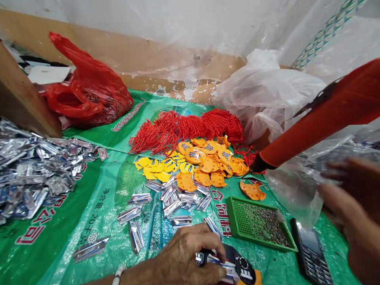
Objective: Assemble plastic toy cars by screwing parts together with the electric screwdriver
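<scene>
My left hand (188, 257), at the lower middle, is closed on a tape measure (246, 272) with a black and orange case. Its thumb and fingers pinch around a silver metal clip (227, 270) lying on the case. At the right edge, my right hand (367, 208) is raised and blurred, its fingers apart and nothing visible in them. Just left of it are a green tray (235, 230) of small metal screws (270, 226) and a black keypad phone (313, 253). Loose silver clips (136, 236) lie beyond my left hand.
Orange case halves (211, 162), yellow pieces (155, 167) and red cords (189, 127) are heaped mid-table. A long orange-red tool (321, 116) slants in from the right. Silver clips (32, 171) pile at left near a red bag (91, 88). Clear plastic bags (267, 89) stand behind.
</scene>
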A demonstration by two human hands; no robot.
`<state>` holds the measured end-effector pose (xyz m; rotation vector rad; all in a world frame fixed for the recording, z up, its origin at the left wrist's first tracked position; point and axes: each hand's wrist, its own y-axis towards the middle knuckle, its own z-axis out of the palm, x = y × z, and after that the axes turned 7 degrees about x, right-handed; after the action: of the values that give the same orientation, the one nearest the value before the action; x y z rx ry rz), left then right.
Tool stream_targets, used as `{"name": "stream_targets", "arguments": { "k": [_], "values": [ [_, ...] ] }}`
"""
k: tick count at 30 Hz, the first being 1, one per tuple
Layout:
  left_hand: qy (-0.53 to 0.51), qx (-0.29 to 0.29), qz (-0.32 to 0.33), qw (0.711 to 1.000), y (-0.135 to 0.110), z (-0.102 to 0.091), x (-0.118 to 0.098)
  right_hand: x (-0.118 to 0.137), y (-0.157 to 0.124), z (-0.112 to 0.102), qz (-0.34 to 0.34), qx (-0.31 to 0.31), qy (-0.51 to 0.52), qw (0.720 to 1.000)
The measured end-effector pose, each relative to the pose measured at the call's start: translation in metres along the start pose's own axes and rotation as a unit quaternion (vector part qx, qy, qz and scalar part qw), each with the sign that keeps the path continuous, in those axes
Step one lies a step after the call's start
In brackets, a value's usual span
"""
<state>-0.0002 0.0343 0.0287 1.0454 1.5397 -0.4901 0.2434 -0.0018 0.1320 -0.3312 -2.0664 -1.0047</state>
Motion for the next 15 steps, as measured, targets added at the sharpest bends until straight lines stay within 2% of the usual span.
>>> {"name": "stream_targets", "arguments": {
  "k": [1,2,3,5,7,9,12,13,15],
  "values": [
    [0.014,-0.004,0.031,0.999,-0.001,0.002,0.003,0.01,0.019,0.007,-0.039,-0.012,0.021,0.999],
    [0.027,-0.01,0.054,0.998,-0.002,0.004,0.006,0.019,0.036,0.015,-0.056,0.032,0.054,0.996],
    [0.041,-0.017,0.069,0.997,-0.002,0.006,0.008,0.027,0.052,0.022,-0.077,0.049,0.087,0.992],
    [0.078,-0.032,0.08,0.993,-0.004,0.008,0.011,0.038,0.076,0.036,-0.078,0.048,0.155,0.984],
    [0.125,-0.037,0.084,0.988,-0.006,0.009,0.012,0.041,0.091,0.044,-0.085,0.052,0.248,0.964],
    [0.17,-0.029,0.099,0.98,-0.007,0.007,0.01,0.039,0.095,0.047,-0.104,0.033,0.294,0.95],
    [0.201,-0.019,0.135,0.97,-0.007,0.003,0.007,0.035,0.089,0.043,-0.133,-0.018,0.304,0.943],
    [0.198,-0.021,0.142,0.97,-0.007,0.003,0.006,0.035,0.085,0.041,-0.133,-0.022,0.303,0.944],
    [0.18,-0.03,0.143,0.973,-0.007,0.003,0.006,0.034,0.075,0.037,-0.1,0.016,0.303,0.947]
  ]
}}
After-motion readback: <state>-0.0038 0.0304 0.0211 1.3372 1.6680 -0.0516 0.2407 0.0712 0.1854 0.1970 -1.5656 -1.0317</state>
